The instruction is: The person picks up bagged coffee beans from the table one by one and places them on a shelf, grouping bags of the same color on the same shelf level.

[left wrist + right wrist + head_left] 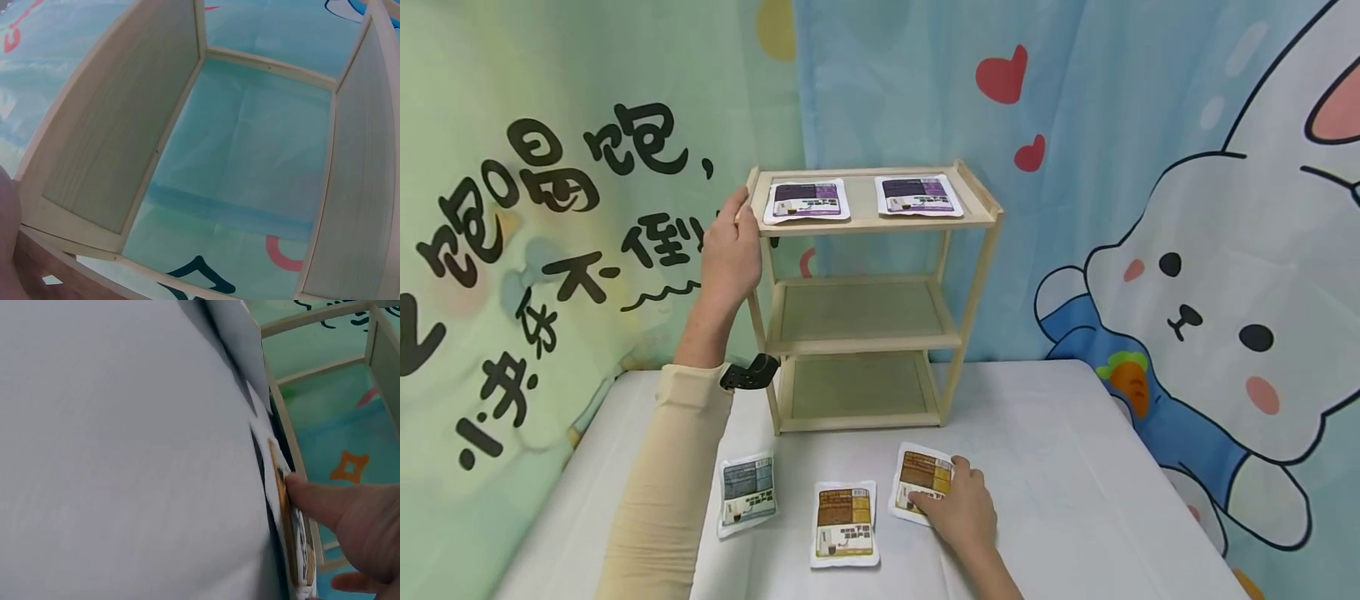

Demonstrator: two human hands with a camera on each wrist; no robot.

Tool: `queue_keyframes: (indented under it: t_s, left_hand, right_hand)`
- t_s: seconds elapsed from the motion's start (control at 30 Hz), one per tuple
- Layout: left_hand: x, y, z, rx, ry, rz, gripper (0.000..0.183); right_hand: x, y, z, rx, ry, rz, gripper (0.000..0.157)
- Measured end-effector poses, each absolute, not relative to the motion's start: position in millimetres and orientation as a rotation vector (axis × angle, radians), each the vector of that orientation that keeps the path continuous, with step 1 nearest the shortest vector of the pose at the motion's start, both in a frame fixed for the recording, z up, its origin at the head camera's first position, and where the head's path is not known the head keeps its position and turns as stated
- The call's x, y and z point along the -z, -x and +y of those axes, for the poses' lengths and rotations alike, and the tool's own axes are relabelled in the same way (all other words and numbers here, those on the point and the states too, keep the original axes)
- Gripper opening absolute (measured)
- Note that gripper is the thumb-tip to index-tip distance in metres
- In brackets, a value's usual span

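Observation:
A three-tier wooden shelf rack [865, 343] stands on the table. My left hand [730, 250] grips the left end of its top tier; in the left wrist view only part of that hand shows at the left edge. Two purple-labelled pouches, one at left [807, 201] and one at right [919, 196], lie on the top tier. In front of the rack, my right hand [962, 508] holds a brown-labelled pouch [917, 475], its thumb across the label and fingers at the right edge. The right wrist view shows the thumb touching this pouch [287, 519].
Another brown-labelled pouch [845, 525] lies on the white tablecloth [1060, 500] left of my right hand. Farther left is a blue-grey-labelled pouch [748, 493], near my left sleeve. Printed curtains [895, 83] hang behind the rack and at both sides.

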State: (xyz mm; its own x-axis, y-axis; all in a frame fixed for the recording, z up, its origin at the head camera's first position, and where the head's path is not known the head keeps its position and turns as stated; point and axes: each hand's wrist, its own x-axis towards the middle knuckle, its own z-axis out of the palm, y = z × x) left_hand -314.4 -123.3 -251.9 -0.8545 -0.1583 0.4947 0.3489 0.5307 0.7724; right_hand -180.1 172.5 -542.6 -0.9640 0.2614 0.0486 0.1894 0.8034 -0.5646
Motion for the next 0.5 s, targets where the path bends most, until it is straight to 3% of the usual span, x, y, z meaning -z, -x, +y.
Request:
queue_keyframes:
  t_s: [0.17, 0.5]
  left_hand:
    - [253.8, 315.4, -125.6, 1.302, 0.162, -2.24, 0.052]
    - [253.0, 316.3, -124.2, 1.305, 0.16, -2.242, 0.052]
  right_hand:
    - [545.4, 188.2, 166.0, -1.018, 0.353, -2.812, 0.088]
    - [548.5, 190.2, 166.2, -1.376, 0.238, -2.645, 0.057]
